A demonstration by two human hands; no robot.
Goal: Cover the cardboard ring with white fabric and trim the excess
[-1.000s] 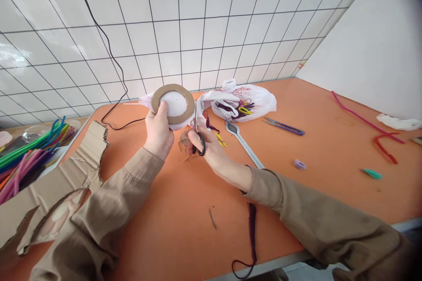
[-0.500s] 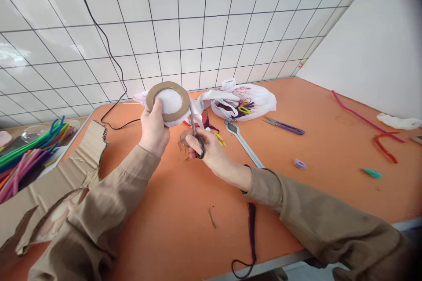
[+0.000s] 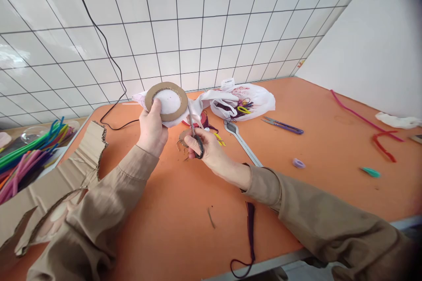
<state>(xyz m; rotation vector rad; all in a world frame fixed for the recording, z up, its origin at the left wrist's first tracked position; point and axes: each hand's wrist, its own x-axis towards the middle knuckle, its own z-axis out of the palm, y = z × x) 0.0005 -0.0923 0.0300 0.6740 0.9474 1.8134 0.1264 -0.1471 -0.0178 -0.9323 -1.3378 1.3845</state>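
Note:
My left hand [image 3: 152, 131] grips a brown cardboard ring [image 3: 182, 104] together with white fabric [image 3: 169, 100] that shows through its hole and around its edge. The thumb rests on the ring's lower left. In my right hand [image 3: 207, 147] is a pair of scissors [image 3: 198, 145] with black handles, blades pointing up along the ring's right edge. White material trails from there toward a white bag [image 3: 255, 101] holding dark and yellow yarn. Beneath the scissors lie a small cardboard scrap [image 3: 183, 137] and a partly hidden red item.
Purple thread snips [image 3: 283, 125], a lilac ring [image 3: 298, 163] and a teal piece [image 3: 370, 171] lie on the right. A torn cardboard sheet [image 3: 75, 158] and colourful pipe cleaners [image 3: 29, 158] occupy the left. A dark tassel [image 3: 251, 228] lies near the front edge.
The whole view has shifted very slightly. Both hands, the ring and the scissors keep nearly the same position relative to each other.

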